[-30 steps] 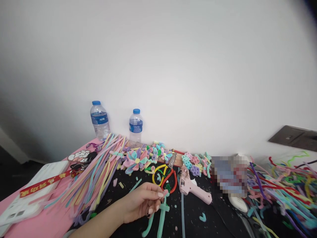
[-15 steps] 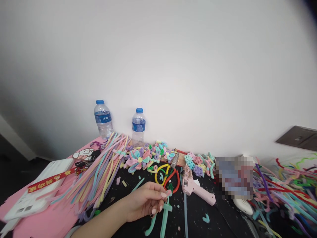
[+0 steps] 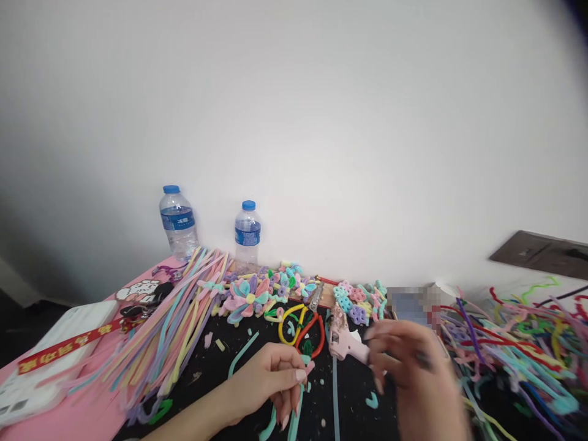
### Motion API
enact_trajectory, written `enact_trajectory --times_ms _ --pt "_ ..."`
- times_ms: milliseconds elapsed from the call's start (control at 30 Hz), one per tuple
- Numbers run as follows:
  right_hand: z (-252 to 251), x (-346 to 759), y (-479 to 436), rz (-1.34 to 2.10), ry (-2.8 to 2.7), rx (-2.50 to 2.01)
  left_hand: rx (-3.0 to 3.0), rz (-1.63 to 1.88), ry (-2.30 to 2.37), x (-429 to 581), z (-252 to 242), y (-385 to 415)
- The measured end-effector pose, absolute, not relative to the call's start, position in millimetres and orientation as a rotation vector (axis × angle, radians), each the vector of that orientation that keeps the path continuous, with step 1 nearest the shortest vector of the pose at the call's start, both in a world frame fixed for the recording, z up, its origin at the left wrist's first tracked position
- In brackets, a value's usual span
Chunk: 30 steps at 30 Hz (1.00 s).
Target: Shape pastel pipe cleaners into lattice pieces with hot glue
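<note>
From the left hand extend mint-green strips.

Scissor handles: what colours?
Scissors: one yellow handle, one red-orange handle; head view shows it best.

Right hand: motion-blurred, hiding the handle end of the glue gun | Left hand, left of the glue gun: covers part of the green stems, one running past the bottom edge | Item right of the glue gun: pixelated
</note>
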State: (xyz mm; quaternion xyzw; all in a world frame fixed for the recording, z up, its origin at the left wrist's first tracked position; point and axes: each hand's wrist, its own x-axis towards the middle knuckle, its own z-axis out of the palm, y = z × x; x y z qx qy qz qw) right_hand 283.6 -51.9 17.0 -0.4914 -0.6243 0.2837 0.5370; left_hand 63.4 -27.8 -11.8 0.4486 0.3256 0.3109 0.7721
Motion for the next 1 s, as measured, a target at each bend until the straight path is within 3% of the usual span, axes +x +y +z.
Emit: enact_trajectory --times_ms 267,1000 --pt "-1.7 242.4 -34.0 0.771 -2.076 -1.145 1.339 0.658 0.861 70.0 -15.2 -36.4" --pt "-19.0 244.5 -37.6 0.722 -2.183 -1.01 1.374 0.626 0.858 72.4 -12.5 -38.6"
